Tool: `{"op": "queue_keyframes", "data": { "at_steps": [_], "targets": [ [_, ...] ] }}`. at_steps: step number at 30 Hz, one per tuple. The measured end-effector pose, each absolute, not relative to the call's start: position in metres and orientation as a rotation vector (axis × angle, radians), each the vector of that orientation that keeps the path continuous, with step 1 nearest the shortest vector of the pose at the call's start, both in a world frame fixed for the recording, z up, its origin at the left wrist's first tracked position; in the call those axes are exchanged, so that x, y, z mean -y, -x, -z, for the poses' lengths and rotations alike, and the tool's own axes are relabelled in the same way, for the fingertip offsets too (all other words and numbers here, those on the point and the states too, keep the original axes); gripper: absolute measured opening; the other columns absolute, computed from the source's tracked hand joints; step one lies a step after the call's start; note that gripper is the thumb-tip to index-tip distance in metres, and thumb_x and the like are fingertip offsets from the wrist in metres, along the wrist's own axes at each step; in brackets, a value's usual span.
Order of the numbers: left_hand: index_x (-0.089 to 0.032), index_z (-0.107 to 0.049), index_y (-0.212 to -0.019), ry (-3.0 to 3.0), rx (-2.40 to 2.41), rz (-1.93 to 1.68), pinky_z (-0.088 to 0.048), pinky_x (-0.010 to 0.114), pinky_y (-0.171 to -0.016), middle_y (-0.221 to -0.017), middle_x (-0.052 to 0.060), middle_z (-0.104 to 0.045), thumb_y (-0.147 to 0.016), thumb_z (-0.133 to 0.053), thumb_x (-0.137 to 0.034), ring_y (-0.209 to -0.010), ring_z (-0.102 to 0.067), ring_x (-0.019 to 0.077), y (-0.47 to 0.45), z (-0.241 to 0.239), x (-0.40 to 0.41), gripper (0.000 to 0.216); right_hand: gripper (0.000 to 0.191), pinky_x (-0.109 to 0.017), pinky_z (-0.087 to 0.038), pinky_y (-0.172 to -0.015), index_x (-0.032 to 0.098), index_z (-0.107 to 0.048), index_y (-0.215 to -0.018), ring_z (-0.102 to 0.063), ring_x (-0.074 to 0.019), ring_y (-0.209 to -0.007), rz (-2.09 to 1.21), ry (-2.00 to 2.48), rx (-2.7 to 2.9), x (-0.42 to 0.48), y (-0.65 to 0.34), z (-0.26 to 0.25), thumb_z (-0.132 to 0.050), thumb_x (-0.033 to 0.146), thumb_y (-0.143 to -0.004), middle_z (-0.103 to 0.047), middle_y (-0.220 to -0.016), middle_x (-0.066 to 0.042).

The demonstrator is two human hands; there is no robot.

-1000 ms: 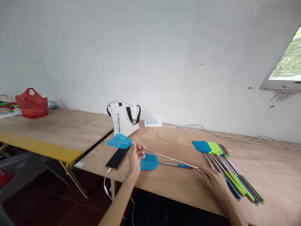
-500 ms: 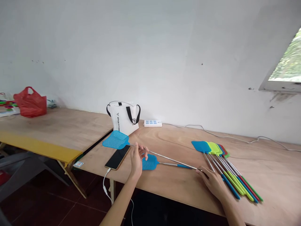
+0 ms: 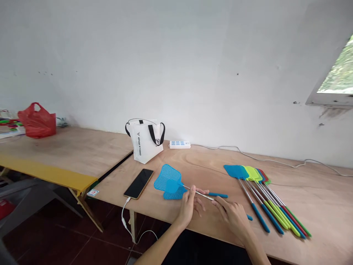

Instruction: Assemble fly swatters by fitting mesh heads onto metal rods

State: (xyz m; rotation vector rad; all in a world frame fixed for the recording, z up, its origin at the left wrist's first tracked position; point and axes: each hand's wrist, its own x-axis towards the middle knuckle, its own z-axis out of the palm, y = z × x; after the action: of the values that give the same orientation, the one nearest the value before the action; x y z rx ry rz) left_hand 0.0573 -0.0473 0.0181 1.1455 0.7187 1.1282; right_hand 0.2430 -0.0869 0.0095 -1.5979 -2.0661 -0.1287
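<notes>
Both my hands grip one blue fly swatter [image 3: 167,176] with a metal shaft. My left hand [image 3: 189,207] pinches the shaft below the mesh head between thumb and fingers, the other fingers hanging loose. Closed around the lower shaft is my right hand [image 3: 232,215]; the tip of the blue handle [image 3: 249,217] sticks out beyond it. Under the held head lies a second blue fly swatter [image 3: 176,194] on the table, its blue handle pointing right and its shaft partly hidden by my left hand.
Several fly swatters [image 3: 270,198] in blue, yellow-green, red and green lie fanned at right. A phone [image 3: 138,183] with a white cable is at left. Behind are a white bag [image 3: 146,143] and a power strip [image 3: 179,144]. A red plastic bag [image 3: 38,121] sits on the other table.
The held swatter's shaft has become much shorter. Its head has moved right, from over the phone to above the lying swatter. My left hand has moved right, closer to my right hand.
</notes>
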Motion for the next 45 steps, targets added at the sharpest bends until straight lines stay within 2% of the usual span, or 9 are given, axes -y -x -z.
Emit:
{"op": "queue_keyframes", "data": {
  "at_steps": [4, 8, 10, 13, 17, 21, 34, 39, 45],
  "targets": [
    [-0.015, -0.073, -0.110, -1.214, -0.684, -1.068, -0.056, 0.028, -0.052, -0.105, 0.016, -0.076, -0.091, -0.048, -0.074, -0.085, -0.075, 0.0280, -0.062, -0.014, 0.061, 0.068, 0.046, -0.025, -0.031, -0.052, 0.025, -0.072, -0.100, -0.070, -0.0174, -0.058, 0.193, 1.524, 2.070, 0.089, -0.225, -0.008, -0.030, 0.043, -0.106, -0.076, -0.071, -0.004],
    [-0.014, -0.064, -0.121, -1.154, -0.654, -0.973, -0.051, 0.026, -0.043, -0.101, 0.015, -0.074, -0.088, -0.048, -0.078, -0.069, -0.074, 0.0243, -0.062, -0.007, 0.058, 0.074, 0.050, -0.024, -0.032, -0.051, 0.023, -0.073, -0.102, -0.067, -0.0163, -0.052, 0.178, 1.512, 2.011, 0.084, -0.213, 0.004, -0.026, 0.039, -0.107, -0.073, -0.063, -0.003],
    [-0.014, -0.062, -0.118, -1.131, -0.675, -0.974, -0.051, 0.025, -0.041, -0.093, 0.011, -0.072, -0.084, -0.053, -0.079, -0.062, -0.071, 0.0209, -0.063, -0.002, 0.055, 0.074, 0.051, -0.024, -0.032, -0.050, 0.023, -0.073, -0.108, -0.067, -0.0165, -0.052, 0.200, 1.520, 2.006, 0.081, -0.210, 0.010, -0.023, 0.037, -0.107, -0.073, -0.064, -0.003],
    [-0.016, -0.059, -0.112, -1.140, -0.700, -1.000, -0.051, 0.023, -0.042, -0.084, 0.004, -0.067, -0.081, -0.066, -0.071, -0.056, -0.066, 0.0157, -0.065, 0.003, 0.052, 0.063, 0.050, -0.024, -0.034, -0.051, 0.024, -0.071, -0.117, -0.069, -0.0170, -0.055, 0.220, 1.529, 2.014, 0.079, -0.207, 0.016, -0.024, 0.036, -0.107, -0.075, -0.068, -0.003],
    [-0.018, -0.057, -0.105, -1.147, -0.674, -0.993, -0.050, 0.022, -0.041, -0.076, 0.000, -0.063, -0.083, -0.067, -0.065, -0.050, -0.062, 0.0133, -0.067, 0.005, 0.053, 0.053, 0.048, -0.025, -0.035, -0.052, 0.023, -0.070, -0.118, -0.071, -0.0180, -0.058, 0.215, 1.554, 2.025, 0.080, -0.207, 0.016, -0.026, 0.035, -0.107, -0.074, -0.066, -0.003],
    [-0.019, -0.056, -0.104, -1.140, -0.695, -1.004, -0.050, 0.023, -0.041, -0.076, -0.001, -0.062, -0.083, -0.067, -0.065, -0.050, -0.062, 0.0135, -0.067, 0.006, 0.052, 0.052, 0.046, -0.025, -0.035, -0.052, 0.024, -0.069, -0.120, -0.072, -0.0186, -0.061, 0.180, 1.555, 2.038, 0.081, -0.207, 0.014, -0.027, 0.037, -0.107, -0.076, -0.072, -0.003],
    [-0.019, -0.054, -0.102, -1.153, -0.713, -1.025, -0.049, 0.022, -0.038, -0.070, -0.003, -0.059, -0.082, -0.067, -0.068, -0.048, -0.060, 0.0129, -0.068, 0.008, 0.051, 0.054, 0.050, -0.024, -0.032, -0.052, 0.023, -0.069, -0.117, -0.071, -0.0179, -0.061, 0.178, 1.550, 2.023, 0.080, -0.204, 0.013, -0.022, 0.039, -0.108, -0.076, -0.073, -0.004],
    [-0.017, -0.056, -0.104, -1.110, -0.722, -1.008, -0.049, 0.024, -0.041, -0.066, -0.003, -0.058, -0.081, -0.061, -0.076, -0.049, -0.063, 0.0152, -0.069, 0.010, 0.049, 0.063, 0.046, -0.024, -0.036, -0.053, 0.023, -0.067, -0.119, -0.074, -0.0178, -0.065, 0.167, 1.524, 2.016, 0.080, -0.204, 0.011, -0.026, 0.040, -0.108, -0.079, -0.086, -0.005],
    [-0.012, -0.063, -0.099, -0.974, -0.735, -1.097, -0.047, 0.024, -0.040, -0.076, 0.007, -0.070, -0.078, -0.057, -0.082, -0.051, -0.066, 0.0172, -0.069, 0.004, 0.048, 0.073, 0.050, -0.025, -0.033, -0.050, 0.023, -0.068, -0.113, -0.070, -0.0177, -0.055, 0.215, 1.538, 2.041, 0.080, -0.203, 0.009, -0.023, 0.044, -0.108, -0.073, -0.064, -0.002]
  ]
}}
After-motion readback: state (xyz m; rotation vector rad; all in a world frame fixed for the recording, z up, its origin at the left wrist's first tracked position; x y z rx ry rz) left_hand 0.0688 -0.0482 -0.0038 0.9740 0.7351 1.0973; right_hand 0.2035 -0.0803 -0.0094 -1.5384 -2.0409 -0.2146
